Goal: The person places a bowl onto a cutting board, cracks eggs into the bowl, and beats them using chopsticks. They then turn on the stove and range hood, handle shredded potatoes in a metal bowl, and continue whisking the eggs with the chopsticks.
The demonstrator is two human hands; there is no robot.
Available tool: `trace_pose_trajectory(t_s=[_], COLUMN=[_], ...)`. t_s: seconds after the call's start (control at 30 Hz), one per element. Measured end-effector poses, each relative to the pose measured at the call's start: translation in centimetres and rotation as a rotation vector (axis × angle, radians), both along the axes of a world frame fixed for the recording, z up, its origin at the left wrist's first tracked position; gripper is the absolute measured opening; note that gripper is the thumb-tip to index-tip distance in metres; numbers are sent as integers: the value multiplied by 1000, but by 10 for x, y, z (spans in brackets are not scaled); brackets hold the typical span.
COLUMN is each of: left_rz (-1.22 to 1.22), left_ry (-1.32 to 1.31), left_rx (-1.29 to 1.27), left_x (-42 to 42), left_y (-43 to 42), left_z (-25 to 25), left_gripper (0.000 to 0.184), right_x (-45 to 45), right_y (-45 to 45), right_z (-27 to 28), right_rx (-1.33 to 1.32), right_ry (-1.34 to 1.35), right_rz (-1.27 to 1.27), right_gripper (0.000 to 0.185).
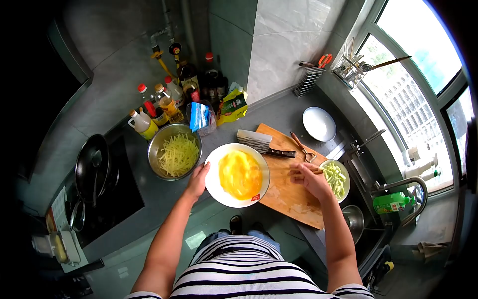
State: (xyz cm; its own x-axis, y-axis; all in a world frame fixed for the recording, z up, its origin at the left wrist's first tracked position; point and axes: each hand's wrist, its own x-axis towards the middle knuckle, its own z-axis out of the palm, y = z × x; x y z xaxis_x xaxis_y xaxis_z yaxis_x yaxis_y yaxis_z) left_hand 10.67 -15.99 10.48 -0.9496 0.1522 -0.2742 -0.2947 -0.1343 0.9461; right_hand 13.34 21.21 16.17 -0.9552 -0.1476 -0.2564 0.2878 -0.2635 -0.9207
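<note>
My left hand grips the left rim of a white bowl, which is held up in front of me. Yellow beaten egg lies in it. My right hand is closed around thin brown chopsticks, above the right part of a wooden cutting board. A cleaver with a dark handle and a peeler rest along the board's far side. Just right of my right hand stands a bowl of pale green cut vegetable.
A metal bowl of pale green shreds stands left of the egg bowl, with several bottles behind. A black pan sits on the stove at left. At right are a white plate, the faucet and the sink.
</note>
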Motion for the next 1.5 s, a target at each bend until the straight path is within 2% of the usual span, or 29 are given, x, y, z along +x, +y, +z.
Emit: trace_pose_trajectory(t_s=[0.07, 0.17, 0.3, 0.4, 0.5, 0.53, 0.63, 0.67, 0.77, 0.8, 0.9, 1.03, 1.07, 1.2, 1.33, 1.43, 1.5], left_rz=[-5, -6, 3, -1, -5, -7, 14, 11, 5, 4, -3, -29, -32, -54, -44, -43, -23], left_ry=[-1, 7, 28, 21, 26, 30, 3, 3, -1, -3, -9, 14, 14, 31, 12, -35, -17], left_rx=[5, 9, -12, -9, -18, -23, -24, -22, -11, -3, 17, 15, 21, 22, 27, 63, 48], left_x=[0, -1, -2, -2, 0, 0, -1, -1, -2, -2, -3, -2, -2, -3, -1, -2, -2], left_y=[0, 0, -1, 1, 4, 5, 6, 5, 5, 6, 6, 8, 9, 12, 12, 17, 16], left_z=[0, 1, 1, 0, 3, 3, 0, 0, 0, 2, 1, 5, 5, 7, 3, 0, -3], left_gripper=[46, 47, 47, 47, 47, 47, 47, 47, 48, 48, 48, 47, 46, 46, 45, 45, 46], right_x=[4, 0, 5, 2, 3, 4, -1, -2, 2, 4, 0, 2, 3, 3, -6, -8, -8], right_y=[5, 11, 15, 6, 4, 0, -5, -1, 8, 9, 4, 10, 2, 3, 3, -25, -11], right_z=[3, 11, 30, 42, 38, 36, 29, 26, 22, 20, 13, 4, 9, 17, 33, 26, 35], right_rx=[-25, 113, 241, 341, 267, 217, 230, 215, 120, 32, 109, -40, -39, 131, 290, 189, 250], right_ry=[-42, 3, -14, 49, 29, 14, 134, 89, -27, 2, 37, -50, 6, -39, 3, 103, 49], right_rz=[82, -59, 99, -29, 223, 221, -41, -32, 229, 141, -35, 155, 4, 191, -37, 132, 108], right_gripper=[30, 30, 30, 30, 30, 30, 30, 30, 30, 30, 31, 30, 31, 32, 31, 32, 30])
